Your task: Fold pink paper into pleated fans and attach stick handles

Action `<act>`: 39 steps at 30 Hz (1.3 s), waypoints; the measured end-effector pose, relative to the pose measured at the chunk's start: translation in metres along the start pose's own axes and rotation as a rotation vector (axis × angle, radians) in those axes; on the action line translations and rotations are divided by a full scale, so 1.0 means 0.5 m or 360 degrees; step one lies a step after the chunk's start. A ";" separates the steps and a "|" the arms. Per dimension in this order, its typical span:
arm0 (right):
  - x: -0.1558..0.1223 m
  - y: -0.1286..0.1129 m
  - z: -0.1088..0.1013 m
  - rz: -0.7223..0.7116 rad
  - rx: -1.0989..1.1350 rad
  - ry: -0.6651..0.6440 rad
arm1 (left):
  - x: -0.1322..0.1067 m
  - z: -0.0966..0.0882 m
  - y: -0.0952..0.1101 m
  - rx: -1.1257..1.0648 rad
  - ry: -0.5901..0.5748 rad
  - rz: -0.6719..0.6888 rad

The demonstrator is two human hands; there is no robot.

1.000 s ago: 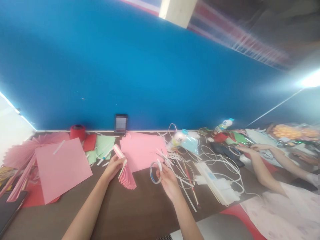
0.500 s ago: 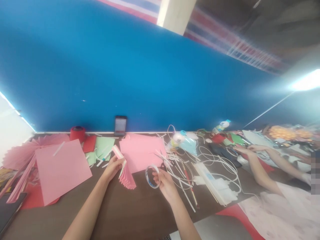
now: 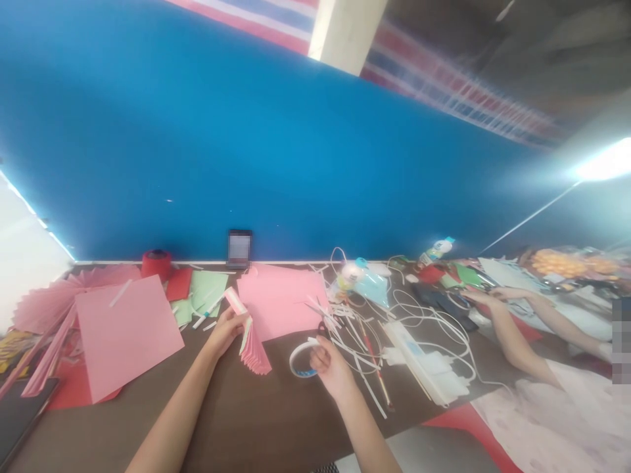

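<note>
Between the fingers of my left hand (image 3: 227, 334) is a pleated pink paper fan (image 3: 254, 349), pinched near its upper end, its folds spreading down to the right. A pale strip runs along the fan's top part. My right hand (image 3: 329, 368) is closed on a roll of white tape (image 3: 296, 360), held by its right side just above the table. The roll is tilted and shows a blue inner ring. Behind both hands lie pink paper sheets (image 3: 280, 295). A pair of scissors (image 3: 322, 327) rests just beyond my right hand, partly covered by white strips.
Left of me are a large pink sheet (image 3: 131, 338), pleated pink paper (image 3: 46, 305) and a red spool (image 3: 156, 264). A phone (image 3: 239, 249) leans on the blue wall. On the right lie tangled cables, a white power strip (image 3: 419, 361) and a co-worker's arms (image 3: 513, 328).
My right hand has turned the tape roll, which now lies flatter and slightly lower. The left hand still holds the fan in nearly the same place. The view has shifted slightly.
</note>
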State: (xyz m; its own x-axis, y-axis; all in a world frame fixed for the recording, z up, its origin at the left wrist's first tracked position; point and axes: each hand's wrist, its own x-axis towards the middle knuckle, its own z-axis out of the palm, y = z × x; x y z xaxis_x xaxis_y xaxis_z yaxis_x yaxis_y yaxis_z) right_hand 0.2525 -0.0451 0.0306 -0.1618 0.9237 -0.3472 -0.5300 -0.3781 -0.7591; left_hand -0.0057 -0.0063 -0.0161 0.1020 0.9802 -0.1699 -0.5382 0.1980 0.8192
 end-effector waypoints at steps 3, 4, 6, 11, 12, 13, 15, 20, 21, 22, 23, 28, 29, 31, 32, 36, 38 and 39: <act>-0.001 -0.004 0.002 0.0025 -0.0094 0.0014 | -0.001 0.005 0.003 0.0020 -0.0007 0.0003; -0.002 -0.005 0.002 0.0022 -0.0130 0.0013 | -0.001 0.007 0.005 0.0028 -0.0008 0.0002; -0.005 -0.009 0.003 -0.0029 -0.0212 0.0012 | -0.003 0.010 0.007 0.0048 -0.0003 0.0000; -0.016 -0.023 0.001 -0.0169 -0.0752 -0.0081 | -0.007 0.014 0.011 0.0085 0.0000 -0.0006; -0.018 -0.025 0.000 -0.0173 -0.0869 -0.0118 | -0.008 0.014 0.011 0.0083 -0.0005 -0.0006; -0.019 -0.027 0.000 -0.0180 -0.0963 -0.0140 | -0.008 0.015 0.010 0.0081 -0.0008 -0.0005; -0.020 -0.029 0.001 -0.0201 -0.1095 -0.0123 | -0.007 0.015 0.010 0.0079 0.0000 0.0004; -0.008 -0.040 -0.003 -0.0476 -0.1504 0.0205 | 0.000 0.014 0.004 0.0085 0.0049 0.0033; -0.004 -0.046 -0.010 -0.0605 -0.1606 0.0282 | 0.002 0.014 0.002 0.0089 0.0075 0.0034; 0.001 -0.051 -0.020 -0.0756 -0.1711 0.0356 | 0.004 0.013 0.000 0.0099 0.0110 0.0032; 0.007 -0.057 -0.034 -0.0915 -0.1818 0.0425 | 0.006 0.011 -0.002 0.0112 0.0145 0.0028; 0.038 -0.047 -0.117 -0.1355 -0.2528 0.0601 | 0.014 0.007 -0.009 0.0191 0.0155 0.0008; 0.044 -0.036 -0.125 -0.1361 -0.2612 0.0644 | 0.016 0.008 -0.009 0.0199 0.0144 -0.0014; 0.054 -0.009 -0.121 -0.1410 -0.2668 0.0566 | 0.019 0.010 -0.010 0.0211 0.0134 -0.0079; 0.059 0.005 -0.108 -0.1440 -0.2648 0.0427 | 0.021 0.011 -0.011 0.0226 0.0135 -0.0096; 0.086 0.043 -0.018 -0.1418 -0.2552 0.0237 | 0.020 0.013 -0.016 0.0422 0.0130 0.0015; 0.106 0.052 0.031 -0.1320 -0.2412 0.0190 | 0.019 0.014 -0.019 0.0539 0.0076 0.0051; 0.118 0.055 0.053 -0.1260 -0.2280 0.0143 | 0.019 0.015 -0.019 0.0587 0.0047 0.0061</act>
State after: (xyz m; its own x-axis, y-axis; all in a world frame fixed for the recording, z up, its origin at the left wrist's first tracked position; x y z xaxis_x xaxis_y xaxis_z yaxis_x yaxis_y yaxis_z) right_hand 0.2061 0.0006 0.0039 -0.1684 0.9162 0.3635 0.7142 0.3676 -0.5956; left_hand 0.0065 0.0010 -0.0214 0.0606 0.9873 -0.1467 -0.2032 0.1561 0.9666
